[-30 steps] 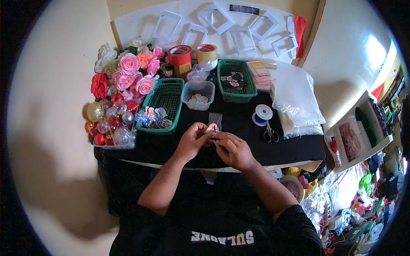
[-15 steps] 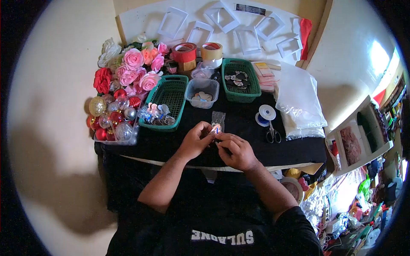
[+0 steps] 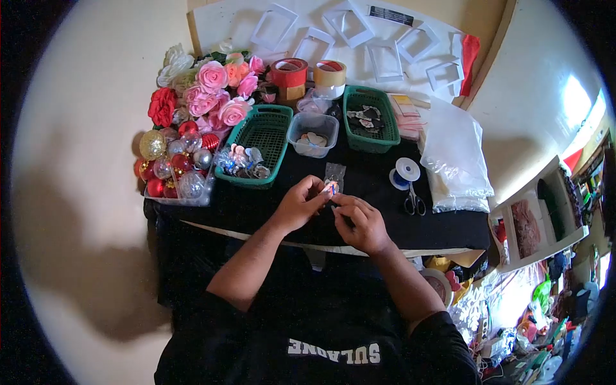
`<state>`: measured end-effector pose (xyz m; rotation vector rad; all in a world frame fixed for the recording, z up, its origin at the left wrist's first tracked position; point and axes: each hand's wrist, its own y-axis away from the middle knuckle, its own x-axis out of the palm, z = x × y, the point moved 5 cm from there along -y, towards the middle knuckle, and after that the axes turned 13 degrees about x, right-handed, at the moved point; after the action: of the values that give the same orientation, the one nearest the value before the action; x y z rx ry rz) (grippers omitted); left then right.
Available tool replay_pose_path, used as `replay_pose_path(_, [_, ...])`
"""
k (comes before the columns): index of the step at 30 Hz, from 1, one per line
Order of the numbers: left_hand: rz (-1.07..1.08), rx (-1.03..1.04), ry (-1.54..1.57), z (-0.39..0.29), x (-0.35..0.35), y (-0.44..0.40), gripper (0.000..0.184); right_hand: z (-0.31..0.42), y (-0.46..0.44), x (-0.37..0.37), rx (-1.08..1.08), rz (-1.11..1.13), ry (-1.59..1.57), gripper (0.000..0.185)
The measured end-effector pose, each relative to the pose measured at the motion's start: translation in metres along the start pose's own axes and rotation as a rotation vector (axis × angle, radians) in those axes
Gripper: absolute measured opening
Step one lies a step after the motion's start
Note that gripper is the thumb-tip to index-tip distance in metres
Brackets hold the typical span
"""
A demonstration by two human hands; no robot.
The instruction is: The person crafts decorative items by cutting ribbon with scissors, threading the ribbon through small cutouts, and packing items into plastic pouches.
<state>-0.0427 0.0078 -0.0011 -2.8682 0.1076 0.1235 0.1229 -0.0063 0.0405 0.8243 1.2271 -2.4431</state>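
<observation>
Above the table's front edge, my left hand point(image 3: 300, 204) pinches a small pale-and-orange tag point(image 3: 330, 188) with a thin blue ribbon across it. My right hand point(image 3: 363, 224) is closed, its thumb and fingertips pressed together at the lower edge of that piece; the ribbon's end there is too small to make out. Just beyond the fingers lies a small clear plastic packet point(image 3: 334, 172). Similar small pieces with blue ribbon point(image 3: 242, 160) are heaped in the near end of the left green basket point(image 3: 268, 138).
A clear tub point(image 3: 313, 133) and another green basket point(image 3: 372, 122) stand behind. To the right are a ribbon spool point(image 3: 406, 172), scissors point(image 3: 414, 204) and plastic bags point(image 3: 454, 154). Baubles point(image 3: 183, 163), artificial roses point(image 3: 212, 90) and tape rolls point(image 3: 289, 74) fill the left and back.
The view has shifted slightly, so the table things appear farther right. Both hands keep their hold on the tag, which is turned a little; the right fingers have moved slightly along it.
</observation>
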Motion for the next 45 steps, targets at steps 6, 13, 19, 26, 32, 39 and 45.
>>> replay_pose_path(6, [0.026,0.044,0.044,0.001,-0.001,0.000,0.024,0.001,0.002,0.001,-0.045,-0.001,0.004,0.023])
replay_pose_path(13, [0.009,0.023,0.058,-0.002,0.000,0.000,0.024,0.005,0.000,-0.001,-0.061,-0.011,0.002,0.025])
replay_pose_path(19, [0.008,-0.013,0.056,0.002,-0.001,-0.001,0.025,0.006,-0.001,-0.002,-0.048,-0.028,-0.006,0.024])
replay_pose_path(26, [0.057,0.002,0.015,0.003,0.000,-0.002,0.035,0.001,0.000,-0.001,-0.045,-0.033,0.002,0.025])
replay_pose_path(32, [0.043,-0.018,0.015,-0.004,0.001,-0.001,0.036,-0.003,0.003,-0.003,-0.012,-0.092,-0.004,0.026])
replay_pose_path(39, [0.017,-0.032,0.031,-0.006,0.000,-0.001,0.033,-0.001,0.002,-0.006,-0.046,-0.101,-0.013,0.028])
replay_pose_path(45, [0.091,0.024,0.013,-0.006,0.003,0.000,0.034,-0.001,0.003,-0.005,-0.026,-0.083,-0.017,0.027])
